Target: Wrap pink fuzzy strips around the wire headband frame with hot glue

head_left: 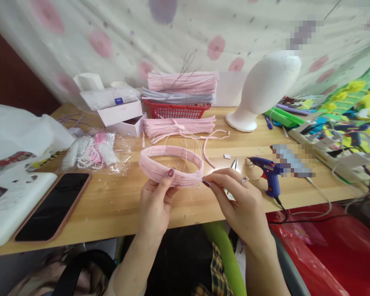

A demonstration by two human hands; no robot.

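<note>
On the head camera I see the left hand [156,205] gripping the near side of the pink ring [160,166], thumb on top, while the right hand [242,201] pinches its right end between thumb and fingertips. The ring is held just left of the glue gun [269,172]; the phone [54,205] lies well left of the gun, the foam head [265,86] behind it.
</note>
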